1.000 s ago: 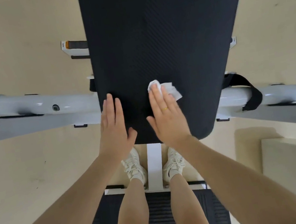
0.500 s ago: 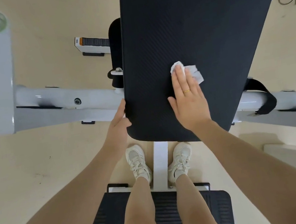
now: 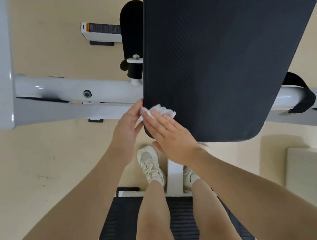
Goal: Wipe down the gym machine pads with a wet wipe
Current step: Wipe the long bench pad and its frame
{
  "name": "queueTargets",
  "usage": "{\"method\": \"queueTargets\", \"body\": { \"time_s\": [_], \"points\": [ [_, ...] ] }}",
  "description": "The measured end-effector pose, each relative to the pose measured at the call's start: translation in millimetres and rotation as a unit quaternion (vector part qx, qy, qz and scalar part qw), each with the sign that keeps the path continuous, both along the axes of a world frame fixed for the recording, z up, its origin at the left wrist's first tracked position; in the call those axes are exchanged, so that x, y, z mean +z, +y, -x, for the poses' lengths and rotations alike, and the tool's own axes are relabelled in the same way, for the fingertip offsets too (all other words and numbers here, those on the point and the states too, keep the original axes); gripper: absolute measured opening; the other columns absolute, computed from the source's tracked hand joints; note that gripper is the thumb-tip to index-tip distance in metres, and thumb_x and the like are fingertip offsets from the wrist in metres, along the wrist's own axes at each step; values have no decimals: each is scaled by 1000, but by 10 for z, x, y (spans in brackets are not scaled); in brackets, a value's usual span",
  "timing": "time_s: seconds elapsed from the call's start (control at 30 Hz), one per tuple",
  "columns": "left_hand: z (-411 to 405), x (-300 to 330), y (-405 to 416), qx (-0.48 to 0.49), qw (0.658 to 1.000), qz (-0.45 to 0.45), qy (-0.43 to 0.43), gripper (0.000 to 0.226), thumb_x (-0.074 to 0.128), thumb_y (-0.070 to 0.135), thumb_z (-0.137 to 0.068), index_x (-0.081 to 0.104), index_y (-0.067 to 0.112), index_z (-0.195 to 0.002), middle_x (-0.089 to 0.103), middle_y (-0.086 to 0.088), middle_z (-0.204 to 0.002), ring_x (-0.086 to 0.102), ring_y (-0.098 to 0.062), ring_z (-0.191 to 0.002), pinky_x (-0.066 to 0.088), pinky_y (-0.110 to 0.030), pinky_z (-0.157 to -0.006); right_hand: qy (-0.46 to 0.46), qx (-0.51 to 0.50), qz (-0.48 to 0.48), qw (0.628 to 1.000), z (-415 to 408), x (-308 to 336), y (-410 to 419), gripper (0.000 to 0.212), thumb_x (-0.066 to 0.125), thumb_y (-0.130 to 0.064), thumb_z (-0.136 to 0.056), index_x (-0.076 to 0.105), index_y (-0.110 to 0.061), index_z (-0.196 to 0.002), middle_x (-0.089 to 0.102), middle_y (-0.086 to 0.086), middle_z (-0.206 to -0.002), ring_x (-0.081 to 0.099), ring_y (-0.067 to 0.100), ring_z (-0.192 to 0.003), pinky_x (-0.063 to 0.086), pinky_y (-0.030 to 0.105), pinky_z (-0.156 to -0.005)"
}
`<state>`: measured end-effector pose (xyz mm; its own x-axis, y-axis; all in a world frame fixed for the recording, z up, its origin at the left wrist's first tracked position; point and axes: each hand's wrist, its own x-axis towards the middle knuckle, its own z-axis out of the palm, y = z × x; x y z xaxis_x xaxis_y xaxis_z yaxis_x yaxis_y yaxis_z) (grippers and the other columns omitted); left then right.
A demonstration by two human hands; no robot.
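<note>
One pad (image 3: 226,57) running away, wipe (image 3: 162,110) seemingly crumpled

bright, even indoor light, soft shadows, mild glare on the white frame (image 3: 49,89), wide-angle edge bending.
</note>
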<state>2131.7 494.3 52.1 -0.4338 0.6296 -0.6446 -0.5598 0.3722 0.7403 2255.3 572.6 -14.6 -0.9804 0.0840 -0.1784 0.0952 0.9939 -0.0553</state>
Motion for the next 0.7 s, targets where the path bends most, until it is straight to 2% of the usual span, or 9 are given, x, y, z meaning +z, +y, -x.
{"method": "queueTargets", "body": {
  "time_s": [0.1, 0.17, 0.23, 0.27, 0.33, 0.4, 0.47, 0.6, 0.7],
  "points": [
    [-85, -45, 64, 5, 999, 30, 44, 36, 30, 14, -98, 40, 36, -124, 49, 20, -123, 42, 0, -122, 28, -34, -114, -9, 40, -23, 999, -396, -113, 35, 58, 18, -33, -96, 13, -6, -146, 8, 4, -154, 12, 19, -143, -3, 35, -117],
    [-181, -80, 76, -42, 989, 71, 124, 56, 37, 8, -91, 25, 32, -140, 36, 14, -142, 30, -1, -132, 19, -27, -116, -7, 31, -34, 999, -608, -134, 134, 58, 21, -32, -95, 13, -6, -146, 10, 4, -153, 12, 20, -142, -5, 35, -117],
    [-322, -123, 48, -159, 934, 138, 290, 75, 44, 2, -87, 5, 18, -148, 9, 0, -156, 8, -6, -141, 4, -8, -112, -12, -4, -41, 999, -819, -111, 266, 59, 24, -33, -94, 13, -6, -146, 13, 2, -152, 14, 21, -140, -6, 34, -117],
    [-396, -161, 24, -200, 893, 164, 368, 80, 49, 2, -86, 0, 13, -148, -1, -4, -157, 2, -11, -143, 2, -6, -109, -9, -28, -37, 999, -930, -102, 340, 60, 25, -34, -94, 13, -7, -146, 17, 1, -152, 16, 21, -140, -5, 33, -116],
    [-559, -203, 23, -239, 836, 197, 453, 89, 58, 9, -85, -5, 9, -147, -11, -10, -156, -4, -22, -144, 8, -23, -115, -8, -79, -29, 996, -1151, -82, 504, 64, 28, -35, -93, 8, -7, -148, 21, 1, -151, 18, 22, -139, -4, 33, -116],
    [-721, -243, 76, -245, 823, 218, 464, 92, 63, 17, -85, -5, 5, -147, -13, -15, -155, -5, -28, -144, 17, -40, -117, -14, -137, -32, 990, -1367, -59, 671, 68, 33, -34, -92, 6, -7, -148, 20, 5, -153, 18, 26, -138, -5, 32, -116],
    [-852, -277, 158, -239, 821, 236, 462, 95, 65, 25, -84, -3, 2, -146, -12, -19, -154, -5, -31, -144, 18, -44, -116, -12, -222, -31, 974, -1535, -22, 819, 65, 34, -33, -92, 16, -3, -146, 25, 13, -151, 20, 30, -135, 0, 32, -115],
    [-1005, -315, 376, -198, 832, 266, 445, 106, 69, 37, -78, -2, -6, -144, -12, -25, -153, -10, -36, -143, -1, -35, -114, 21, -423, 45, 905, -1729, 82, 981, 65, 22, -37, -95, 6, 0, -147, 9, 17, -155, 10, 32, -142, -1, 31, -117],
    [-1030, -343, 456, -182, 831, 287, 440, 112, 70, 42, -75, -5, -7, -143, -13, -26, -152, -12, -37, -142, -8, -32, -112, 37, -418, 84, 904, -1566, 107, 925, 67, 28, -33, -93, 10, 6, -144, 14, 24, -153, 9, 35, -140, 5, 37, -117]
  ]
}}
